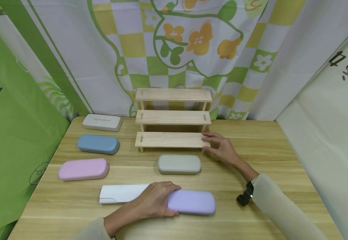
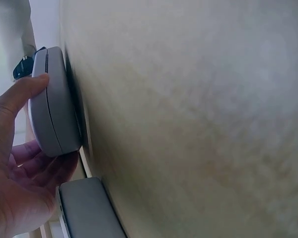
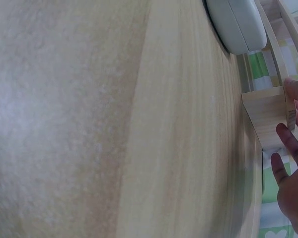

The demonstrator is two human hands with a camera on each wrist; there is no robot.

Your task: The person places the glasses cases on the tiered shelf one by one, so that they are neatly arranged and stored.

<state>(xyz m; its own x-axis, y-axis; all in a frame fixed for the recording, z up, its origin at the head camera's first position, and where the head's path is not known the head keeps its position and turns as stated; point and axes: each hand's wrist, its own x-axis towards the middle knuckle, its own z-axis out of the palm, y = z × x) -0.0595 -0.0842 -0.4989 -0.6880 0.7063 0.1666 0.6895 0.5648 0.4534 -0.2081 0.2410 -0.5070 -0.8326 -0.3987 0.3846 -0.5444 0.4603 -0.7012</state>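
I see the lavender case (image 1: pixel 193 202) at the desk's (image 1: pixel 234 220) near side, the left hand (image 1: pixel 154 201) gripping its left end; only the left wrist view shows its seam (image 2: pixel 53 119). The right hand (image 1: pixel 224 150), fingers (image 3: pixel 291 144) set wide, holds the lowest shelf (image 1: pixel 172 140) of three; the right wrist view adds its side panel (image 3: pixel 264 116). I count five more cases (image 1: pixel 179 164)
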